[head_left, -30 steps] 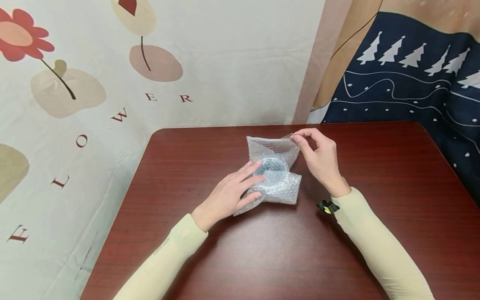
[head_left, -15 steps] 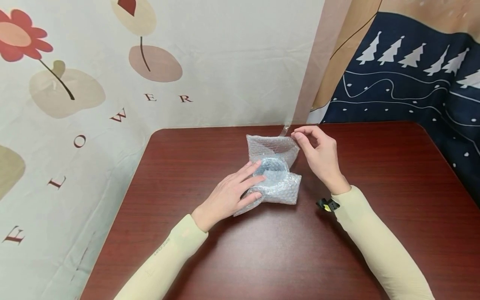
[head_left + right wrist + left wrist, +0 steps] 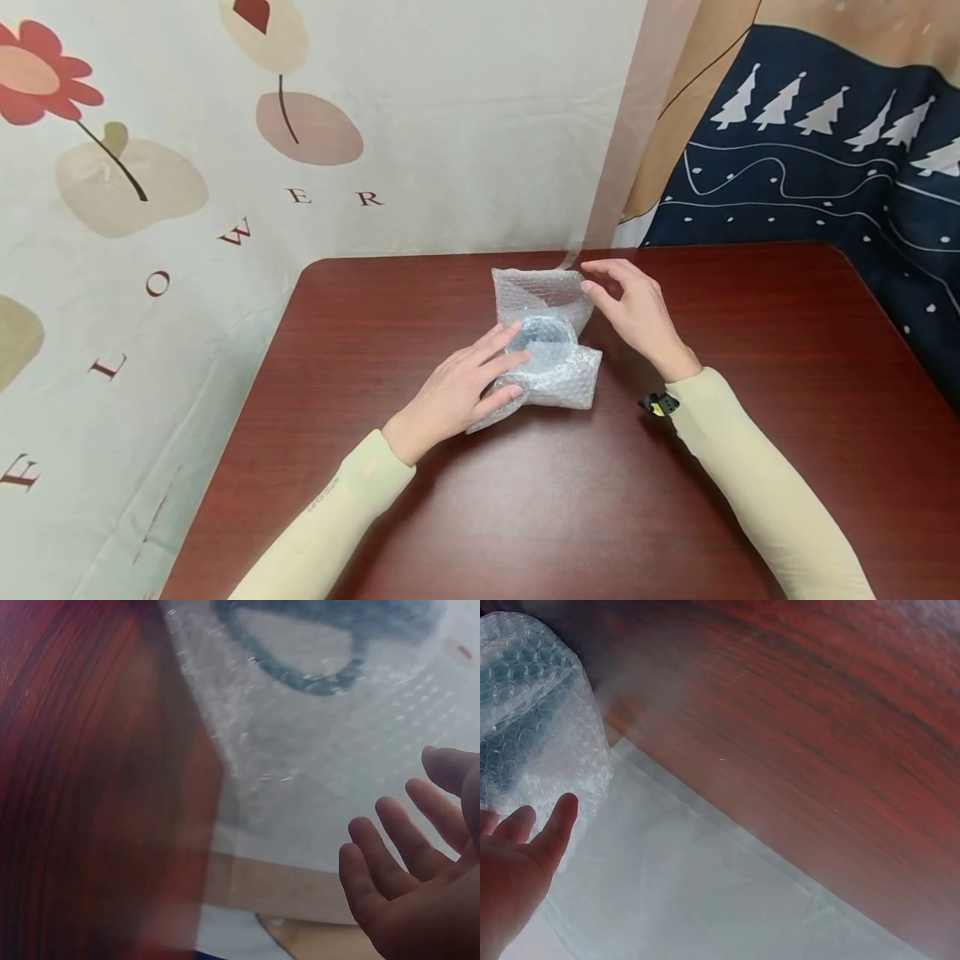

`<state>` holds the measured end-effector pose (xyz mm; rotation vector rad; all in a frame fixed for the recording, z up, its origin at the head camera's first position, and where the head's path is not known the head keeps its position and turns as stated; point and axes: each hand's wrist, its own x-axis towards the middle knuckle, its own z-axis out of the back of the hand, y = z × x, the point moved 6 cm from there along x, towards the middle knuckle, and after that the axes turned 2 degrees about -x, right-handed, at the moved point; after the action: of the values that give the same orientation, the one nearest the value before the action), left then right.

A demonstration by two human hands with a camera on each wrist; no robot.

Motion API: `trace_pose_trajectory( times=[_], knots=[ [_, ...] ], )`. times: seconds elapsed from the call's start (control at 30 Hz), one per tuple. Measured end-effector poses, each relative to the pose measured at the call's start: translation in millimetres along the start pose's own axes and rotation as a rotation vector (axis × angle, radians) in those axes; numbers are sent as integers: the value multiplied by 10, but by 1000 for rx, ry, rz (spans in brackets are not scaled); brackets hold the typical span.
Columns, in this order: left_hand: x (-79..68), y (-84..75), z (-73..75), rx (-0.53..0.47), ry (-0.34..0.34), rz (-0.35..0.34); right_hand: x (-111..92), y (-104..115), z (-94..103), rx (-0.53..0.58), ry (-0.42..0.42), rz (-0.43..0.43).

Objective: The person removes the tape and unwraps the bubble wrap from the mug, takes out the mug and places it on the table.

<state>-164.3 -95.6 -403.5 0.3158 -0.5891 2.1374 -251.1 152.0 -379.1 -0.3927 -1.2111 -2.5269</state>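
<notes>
A rounded blue-grey thing lies inside clear bubble wrap on the brown table. In the right wrist view a loop like a handle shows through the plastic. My left hand rests on the wrapped bundle from the left, fingers spread and fairly straight. Behind the bundle, one flap of the wrap stands up unfolded. At this flap's right corner is my right hand, thumb and forefinger apart with nothing between them. A thin clear strip sticks up behind the flap's top edge.
The reddish-brown table runs to a pale wall cloth with flower prints along its back and left. A navy cloth with white trees hangs at the back right. A dark strap buckle sits at my right wrist.
My right thumb and forefinger, earlier together at the flap's corner, have parted. The clear strip came into sight behind the flap. My left hand has stayed put.
</notes>
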Motion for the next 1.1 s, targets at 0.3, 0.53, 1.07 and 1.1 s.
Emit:
trace_pose_trajectory(
  times=[0.3,0.53,1.07,1.1],
  knots=[
    [-7,2,-3,0,4,2,193,-166,-93,23,-26,-74],
    [-10,-1,-7,-6,11,7,319,-231,-154,45,-32,-136],
    [-15,4,-11,0,19,7,455,-469,-339,57,19,-249],
    [-16,5,-10,1,20,9,452,-475,-344,57,23,-253]
  ],
)
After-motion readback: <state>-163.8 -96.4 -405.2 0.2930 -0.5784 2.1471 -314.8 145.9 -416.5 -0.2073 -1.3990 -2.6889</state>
